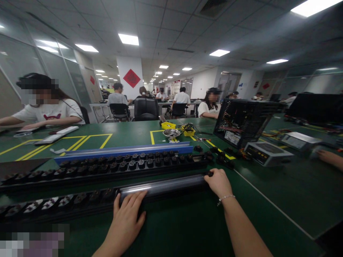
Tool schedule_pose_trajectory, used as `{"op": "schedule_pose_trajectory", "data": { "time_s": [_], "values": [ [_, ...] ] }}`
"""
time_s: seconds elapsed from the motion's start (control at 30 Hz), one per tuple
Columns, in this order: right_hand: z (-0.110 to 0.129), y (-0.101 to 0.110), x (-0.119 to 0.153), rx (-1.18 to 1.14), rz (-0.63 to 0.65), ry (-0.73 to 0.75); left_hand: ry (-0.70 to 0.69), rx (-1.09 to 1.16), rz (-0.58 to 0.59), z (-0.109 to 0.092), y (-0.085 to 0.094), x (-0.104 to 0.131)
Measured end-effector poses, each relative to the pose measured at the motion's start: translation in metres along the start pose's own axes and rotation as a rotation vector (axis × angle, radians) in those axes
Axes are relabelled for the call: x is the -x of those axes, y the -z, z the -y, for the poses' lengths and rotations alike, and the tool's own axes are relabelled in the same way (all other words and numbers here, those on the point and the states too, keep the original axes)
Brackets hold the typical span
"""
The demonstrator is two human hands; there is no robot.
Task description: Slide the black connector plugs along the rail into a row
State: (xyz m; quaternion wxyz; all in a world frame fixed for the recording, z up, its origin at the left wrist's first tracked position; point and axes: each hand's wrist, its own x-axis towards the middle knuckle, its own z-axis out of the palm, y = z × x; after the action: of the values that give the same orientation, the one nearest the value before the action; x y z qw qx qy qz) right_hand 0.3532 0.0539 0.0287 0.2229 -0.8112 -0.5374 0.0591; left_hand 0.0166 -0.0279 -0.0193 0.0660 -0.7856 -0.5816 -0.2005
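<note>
A long black rail point(166, 187) lies across the green table in front of me. Black socket-like modules point(66, 201) line its left half, and its right half shows a shiny trough. My left hand point(128, 214) rests on the near edge at mid-rail, fingers stretched out and thumb apart. At the right end, my right hand point(219, 182) pinches a small black piece point(210, 174), mostly hidden by the fingers. Behind lies a second black rail point(160, 167) with two rows of similar modules. Beyond it is a blue rail point(125, 151).
Loose black pieces point(221, 157) lie right of the rails. Farther back are a metal bowl point(172, 133) and yellow trays point(168, 125). An open computer case point(238, 121) and power supply point(268, 153) stand right. Another person's hand point(329, 157) reaches in; a co-worker point(53, 114) sits left.
</note>
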Motion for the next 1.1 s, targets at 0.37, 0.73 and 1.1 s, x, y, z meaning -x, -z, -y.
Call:
{"op": "schedule_pose_trajectory", "data": {
  "time_s": [0.37, 0.73, 1.1],
  "values": [
    [-0.018, -0.002, -0.012, -0.024, -0.070, -0.026, 0.006, 0.015, 0.008, -0.001, 0.000, 0.000],
    [-0.048, 0.004, -0.030, -0.039, -0.254, -0.090, 0.010, 0.020, 0.020, -0.001, 0.002, 0.000],
    [-0.066, -0.025, -0.055, -0.079, -0.190, -0.158, 0.023, -0.006, 0.030, 0.000, 0.001, 0.000]
  ]
}}
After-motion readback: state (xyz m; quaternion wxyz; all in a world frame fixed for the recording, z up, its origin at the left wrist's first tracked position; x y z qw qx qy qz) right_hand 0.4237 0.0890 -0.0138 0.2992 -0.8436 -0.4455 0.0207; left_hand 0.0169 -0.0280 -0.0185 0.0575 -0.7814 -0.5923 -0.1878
